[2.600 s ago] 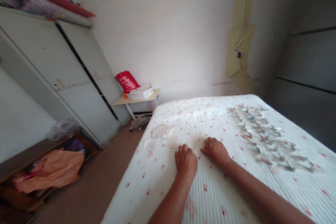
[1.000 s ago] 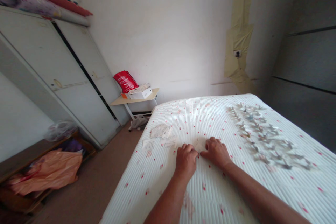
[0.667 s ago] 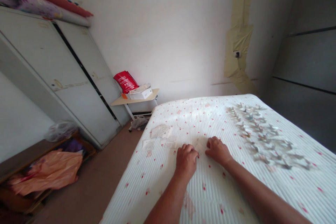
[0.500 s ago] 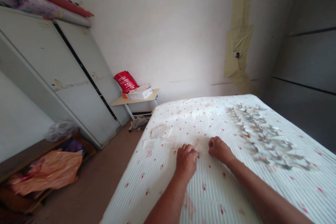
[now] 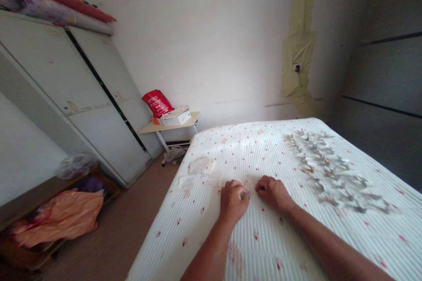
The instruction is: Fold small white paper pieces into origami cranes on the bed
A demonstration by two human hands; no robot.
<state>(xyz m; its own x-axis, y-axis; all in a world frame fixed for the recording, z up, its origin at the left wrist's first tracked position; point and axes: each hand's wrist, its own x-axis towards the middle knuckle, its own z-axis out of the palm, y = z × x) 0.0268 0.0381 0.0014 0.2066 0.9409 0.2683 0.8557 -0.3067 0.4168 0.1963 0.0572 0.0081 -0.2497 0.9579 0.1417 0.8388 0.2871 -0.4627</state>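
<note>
Drawing nearer left hand [image 5: 234, 202], right hand [image 5: 272, 191] has narrowed gap of half-second ago; cannot tell whether its curled grip holds anything. Left hand's grip pinches small grey-white folded paper [image 5: 245, 194], newly showing, over white ribbed red-dotted bed cover [image 5: 263, 246]; within both hands' reach, apparently.

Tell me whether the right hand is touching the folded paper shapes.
Apart: the head view shows a strip of the spotted cover lying between the right hand and the folded paper shapes.
</note>
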